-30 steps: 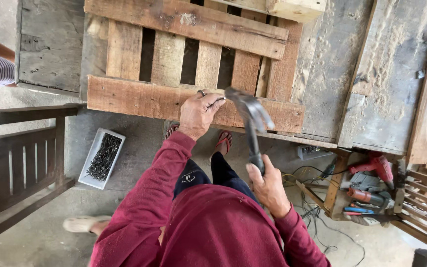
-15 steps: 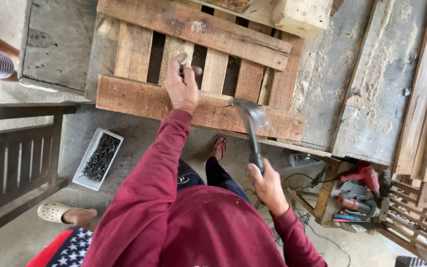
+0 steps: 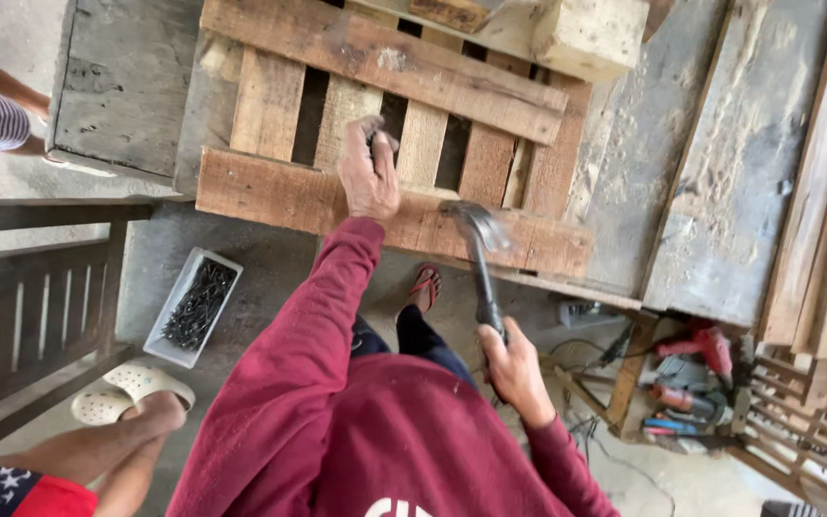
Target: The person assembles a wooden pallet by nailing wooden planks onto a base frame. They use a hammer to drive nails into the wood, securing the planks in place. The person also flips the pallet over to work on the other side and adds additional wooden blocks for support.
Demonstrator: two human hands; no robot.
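Left hand (image 3: pixel 368 177) has slid up off the front board (image 3: pixel 318 199) onto an upright slat (image 3: pixel 346 120) of the pallet (image 3: pixel 385 62) since the earlier frames; it was pressing on the front board then. Fingers are curled, pinching something small and dark at the tips, can't tell what. Knuckles over the slat, wrist over the front board.

Right hand (image 3: pixel 517 373) is fully closed around the hammer (image 3: pixel 479 258) handle, gripping low on the shaft. Hammer head is blurred, sits just over the front board's near edge, right of the left hand. Head was further down a second ago, so it has come up closer to the board.

Pallet lies on a grey workbench (image 3: pixel 720 172), with a pale wood block (image 3: pixel 591 36) at its far right corner.

Around it:
- white tray of dark nails (image 3: pixel 193 306) on the floor, left of the person
- red power tools (image 3: pixel 701 349) on a low shelf, right
- another person's foot in a pale clog (image 3: pixel 136 391), lower left
- red sandal (image 3: pixel 425 284) on the person's own foot, under the bench edge
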